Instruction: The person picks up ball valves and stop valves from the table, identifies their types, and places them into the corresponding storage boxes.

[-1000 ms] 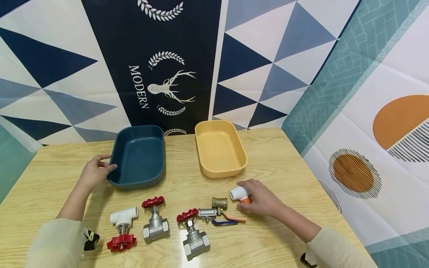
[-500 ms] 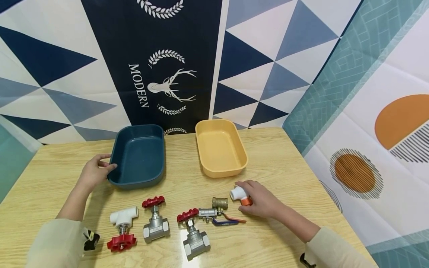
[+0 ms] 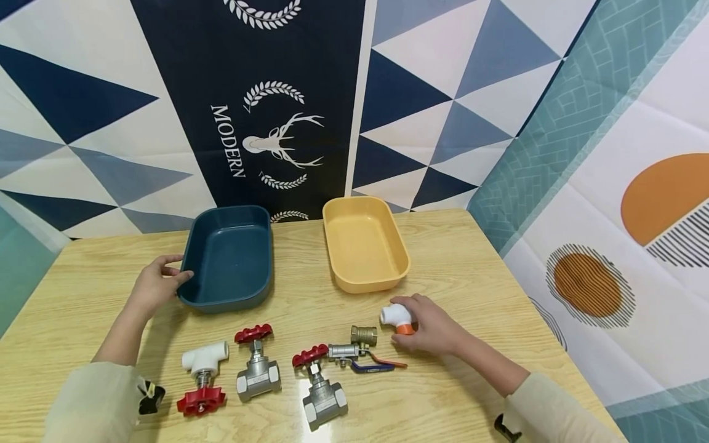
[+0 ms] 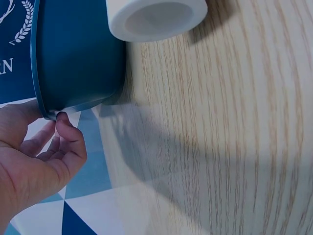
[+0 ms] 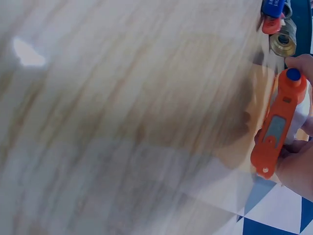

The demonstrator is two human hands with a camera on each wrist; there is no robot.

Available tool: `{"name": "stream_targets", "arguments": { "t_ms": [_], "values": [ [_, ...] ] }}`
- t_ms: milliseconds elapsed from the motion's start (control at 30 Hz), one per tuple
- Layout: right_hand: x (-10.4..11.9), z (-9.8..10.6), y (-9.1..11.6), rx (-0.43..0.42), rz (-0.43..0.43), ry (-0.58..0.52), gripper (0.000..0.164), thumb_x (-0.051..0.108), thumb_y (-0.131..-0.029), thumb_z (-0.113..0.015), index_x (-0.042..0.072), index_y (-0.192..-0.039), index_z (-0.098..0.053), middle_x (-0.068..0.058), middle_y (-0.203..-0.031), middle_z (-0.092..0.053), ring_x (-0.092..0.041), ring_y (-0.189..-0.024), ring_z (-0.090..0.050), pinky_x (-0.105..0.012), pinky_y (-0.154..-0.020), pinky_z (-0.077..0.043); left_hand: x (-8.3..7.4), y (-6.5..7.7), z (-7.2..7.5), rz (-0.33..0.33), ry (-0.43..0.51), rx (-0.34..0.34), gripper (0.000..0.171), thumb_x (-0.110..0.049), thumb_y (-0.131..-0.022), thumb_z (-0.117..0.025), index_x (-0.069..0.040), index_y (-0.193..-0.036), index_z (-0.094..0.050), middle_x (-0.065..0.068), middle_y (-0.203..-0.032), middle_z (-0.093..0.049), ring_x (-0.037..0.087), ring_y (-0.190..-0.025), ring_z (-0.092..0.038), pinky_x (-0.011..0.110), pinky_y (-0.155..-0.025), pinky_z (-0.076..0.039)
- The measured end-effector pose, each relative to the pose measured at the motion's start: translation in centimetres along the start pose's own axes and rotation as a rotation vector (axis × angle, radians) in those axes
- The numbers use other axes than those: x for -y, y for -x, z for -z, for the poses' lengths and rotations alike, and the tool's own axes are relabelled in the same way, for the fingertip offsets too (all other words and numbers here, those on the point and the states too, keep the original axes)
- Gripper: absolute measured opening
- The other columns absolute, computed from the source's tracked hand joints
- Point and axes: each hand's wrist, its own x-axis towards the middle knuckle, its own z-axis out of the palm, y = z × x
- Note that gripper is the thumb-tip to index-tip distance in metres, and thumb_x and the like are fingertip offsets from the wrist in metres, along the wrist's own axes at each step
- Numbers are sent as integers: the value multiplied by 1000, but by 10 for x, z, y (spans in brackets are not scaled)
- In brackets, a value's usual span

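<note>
My left hand point(image 3: 154, 288) pinches the left rim of a dark blue plastic bin point(image 3: 232, 304), thumb on the inner side and fingers outside; in the left wrist view the fingertips meet at the bin's edge. On the right, my right hand point(image 3: 434, 326) grips a white plastic ball valve point(image 3: 391, 315) with an orange lever handle point(image 5: 276, 129), low over the table in front of a yellow bin point(image 3: 368, 286). The right wrist view shows that handle's flat face and its blue centre cap; the palm side of the valve is hidden.
Two steel gate valves point(image 3: 258, 376) with red handwheels and a white plastic valve point(image 3: 204, 358) with a red handwheel lie in front. A brass fitting point(image 3: 363, 335) and a small ball valve point(image 3: 343, 352) lie mid-table, with blue and orange-red levers. A patterned backdrop point(image 3: 299, 74) stands behind the bins.
The ball valve has turned slightly in my right hand, so more of its white body and orange handle shows. My left hand and the blue bin stay still.
</note>
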Motion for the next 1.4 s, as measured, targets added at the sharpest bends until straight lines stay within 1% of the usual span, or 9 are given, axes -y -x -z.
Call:
{"name": "stream_targets", "arguments": {
  "t_ms": [200,433,767,867,900,1067,1133,1233,1400],
  "values": [
    [4,5,-1,3,-17,-83,65,41,-73,-76,12,-127,-53,-2,-102,-57,-10,-82,-48,-23,-68,-41,0,0,0,3,-7,-5,57,-25,-97,-48,8,-140,-30,23,-107,-47,14,-75,-52,27,-61,-50],
    [12,9,-2,16,-19,-141,63,39,-74,-76,12,-126,-54,-3,-103,-57,-11,-82,-49,-22,-66,-41,2,-1,0,1,3,-3,57,-26,-97,-48,8,-140,-30,19,-101,-46,15,-75,-51,29,-62,-52],
    [27,17,-6,-17,28,-168,62,37,-72,-77,10,-123,-57,-3,-107,-60,-12,-86,-52,-22,-68,-43,3,-2,-1,-3,23,-8,57,-26,-97,-48,7,-140,-30,16,-98,-46,14,-73,-51,30,-63,-54],
    [33,19,-7,-20,36,-187,61,37,-72,-77,11,-122,-57,-2,-108,-59,-11,-86,-52,-21,-67,-44,5,-2,-1,0,25,-6,58,-27,-97,-49,7,-140,-30,16,-97,-45,15,-72,-51,30,-63,-53],
    [34,20,-7,-20,38,-189,61,38,-72,-77,11,-123,-57,-2,-108,-59,-11,-85,-52,-21,-67,-44,6,-4,-1,13,30,-14,58,-29,-96,-49,5,-140,-31,14,-95,-46,14,-70,-51,31,-61,-53],
    [43,24,-11,-13,43,-195,61,41,-73,-76,12,-123,-56,-2,-107,-58,-11,-84,-52,-21,-64,-44,7,-5,-1,18,31,-12,58,-27,-96,-50,5,-140,-31,13,-93,-45,14,-69,-51,31,-60,-52],
    [47,25,-13,-8,46,-211,61,40,-73,-76,12,-124,-56,-2,-107,-58,-11,-84,-52,-22,-64,-44,5,-3,0,4,29,-3,57,-25,-97,-49,7,-140,-30,13,-94,-44,13,-70,-50,29,-62,-52],
    [53,26,-16,-13,54,-221,62,40,-73,-76,12,-124,-56,-1,-110,-58,-11,-86,-52,-22,-65,-45,2,-2,-1,1,34,0,57,-25,-97,-49,7,-140,-30,12,-93,-45,11,-69,-50,28,-61,-52],
    [62,28,-21,-27,80,-224,61,40,-73,-76,13,-124,-57,1,-111,-60,-11,-87,-52,-22,-68,-44,1,0,1,-8,29,-1,55,-23,-97,-48,7,-140,-30,10,-91,-45,10,-67,-49,29,-60,-51]
  ]
}}
